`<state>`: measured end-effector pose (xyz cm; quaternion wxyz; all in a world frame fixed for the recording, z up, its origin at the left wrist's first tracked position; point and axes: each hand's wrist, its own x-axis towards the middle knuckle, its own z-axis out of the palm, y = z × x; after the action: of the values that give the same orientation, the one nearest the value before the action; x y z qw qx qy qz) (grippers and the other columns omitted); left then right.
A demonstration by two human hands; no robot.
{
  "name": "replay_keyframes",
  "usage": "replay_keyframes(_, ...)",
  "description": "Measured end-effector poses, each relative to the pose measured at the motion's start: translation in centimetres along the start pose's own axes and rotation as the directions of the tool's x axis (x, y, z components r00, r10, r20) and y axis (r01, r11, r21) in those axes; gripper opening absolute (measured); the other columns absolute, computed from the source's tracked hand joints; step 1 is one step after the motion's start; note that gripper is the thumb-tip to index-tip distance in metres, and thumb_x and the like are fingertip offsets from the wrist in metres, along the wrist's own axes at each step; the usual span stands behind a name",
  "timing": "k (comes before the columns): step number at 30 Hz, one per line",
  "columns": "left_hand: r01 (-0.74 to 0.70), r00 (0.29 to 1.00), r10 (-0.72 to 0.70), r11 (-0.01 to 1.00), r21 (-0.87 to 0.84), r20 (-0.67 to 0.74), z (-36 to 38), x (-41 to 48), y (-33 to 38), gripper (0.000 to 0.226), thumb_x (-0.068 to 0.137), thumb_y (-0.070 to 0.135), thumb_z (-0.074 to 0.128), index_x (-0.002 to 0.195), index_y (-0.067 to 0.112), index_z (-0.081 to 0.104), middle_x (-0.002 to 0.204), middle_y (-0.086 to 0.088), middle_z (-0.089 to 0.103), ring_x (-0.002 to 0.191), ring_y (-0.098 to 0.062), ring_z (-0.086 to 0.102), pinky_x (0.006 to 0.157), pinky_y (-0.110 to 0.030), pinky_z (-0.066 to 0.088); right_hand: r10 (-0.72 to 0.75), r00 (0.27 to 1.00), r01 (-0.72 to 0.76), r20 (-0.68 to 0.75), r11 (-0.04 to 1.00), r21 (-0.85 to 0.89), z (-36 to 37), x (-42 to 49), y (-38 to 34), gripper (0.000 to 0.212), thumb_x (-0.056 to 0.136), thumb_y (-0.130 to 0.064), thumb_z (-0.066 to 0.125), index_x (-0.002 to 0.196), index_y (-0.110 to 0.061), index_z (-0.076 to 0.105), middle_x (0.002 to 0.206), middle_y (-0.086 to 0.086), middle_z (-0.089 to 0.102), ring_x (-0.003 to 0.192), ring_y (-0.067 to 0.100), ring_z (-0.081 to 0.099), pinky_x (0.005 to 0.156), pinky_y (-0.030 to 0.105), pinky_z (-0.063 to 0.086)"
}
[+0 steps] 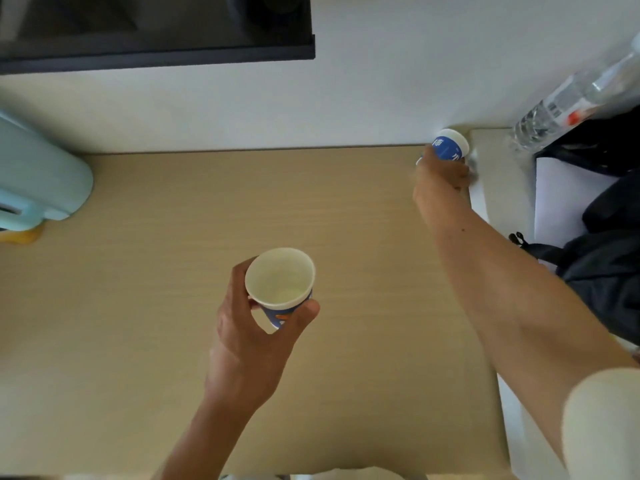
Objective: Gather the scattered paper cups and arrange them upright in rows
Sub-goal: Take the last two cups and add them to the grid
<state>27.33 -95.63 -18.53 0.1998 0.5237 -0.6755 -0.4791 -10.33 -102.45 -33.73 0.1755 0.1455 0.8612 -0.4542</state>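
Left hand (252,337): fingers wrap upright cup (280,289). Right hand (441,178): fingers clasp far cup (450,147). Cups likely light, thin-walled, crushable; hold gently mid-wall.

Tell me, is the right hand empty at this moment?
No, the right hand grips a blue paper cup at the far right corner of the table.

Bottle (568,102) cut off; far cup (449,147) half hidden

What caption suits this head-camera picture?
Left hand holds a paper cup over the desk; right hand grips a second cup at its corner.
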Motion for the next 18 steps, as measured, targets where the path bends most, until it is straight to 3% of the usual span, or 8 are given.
replay_keyframes(3, 0.033, 0.999, -0.032, 0.999, 0.024, -0.016, -0.4, -0.6, -0.4, 0.061, 0.071, 0.043, 0.088, 0.12, 0.043, 0.052, 0.111, 0.022, 0.064, 0.102, -0.005, 0.064, 0.074, -0.013, 0.047, -0.006, 1.0, 0.005, -0.02, 0.998, -0.06, 0.8, 0.5, -0.7, 0.083, 0.094, -0.053, 0.063, 0.154, -0.01, 0.025, 0.155, 0.006, 0.033, 0.137, 0.019, 0.041, 0.092, 0.023, 0.035)
replay_keyframes(6, 0.058, 0.998, -0.057, 0.998, 0.019, -0.041, -0.9, -1.1, -0.9, 0.062, 0.071, 0.04, 0.089, 0.121, 0.042, 0.053, 0.11, 0.023, 0.065, 0.102, -0.002, 0.064, 0.076, -0.019, 0.047, 0.038, 0.999, -0.039, -0.03, 0.999, -0.022, 1.0, 1.0, -1.1, 0.082, 0.089, -0.059, 0.064, 0.149, -0.013, 0.034, 0.151, 0.004, 0.039, 0.132, 0.02, 0.047, 0.091, 0.026, 0.038)
replay_keyframes(10, 0.08, 0.994, -0.081, 0.997, -0.009, -0.067, -1.7, -1.4, -1.0, 0.064, 0.066, 0.046, 0.088, 0.117, 0.046, 0.051, 0.109, 0.028, 0.064, 0.099, 0.001, 0.065, 0.071, -0.012, 0.045, 0.009, 1.0, -0.012, 0.024, 0.995, 0.101, 0.6, 0.5, -1.2, 0.07, 0.082, -0.047, 0.074, 0.14, -0.018, 0.047, 0.13, -0.004, 0.057, 0.109, 0.015, 0.061, 0.074, 0.021, 0.044)
replay_keyframes(13, 0.081, 0.993, -0.085, 0.995, -0.051, -0.082, -2.4, -1.7, -0.9, 0.062, 0.064, 0.046, 0.088, 0.115, 0.047, 0.052, 0.107, 0.027, 0.065, 0.096, 0.0, 0.066, 0.07, -0.008, 0.047, -0.041, 0.989, 0.001, 0.144, 0.964, 0.265, -0.7, -2.6, -1.0, 0.044, 0.082, -0.031, 0.078, 0.117, -0.015, 0.056, 0.1, -0.006, 0.063, 0.075, 0.006, 0.063, 0.05, 0.014, 0.045)
replay_keyframes(18, 0.094, 0.988, -0.115, 0.977, -0.191, -0.1, -4.0, -2.8, -1.2, 0.057, 0.061, 0.046, 0.08, 0.113, 0.039, 0.058, 0.104, 0.021, 0.069, 0.091, -0.002, 0.069, 0.073, -0.017, 0.052, -0.148, 0.894, -0.01, 0.423, 0.937, 0.348, -3.7, -11.8, 1.7, 0.02, 0.078, -0.014, 0.079, 0.091, -0.012, 0.065, 0.079, -0.002, 0.062, 0.059, 0.007, 0.059, 0.057, 0.023, 0.048)
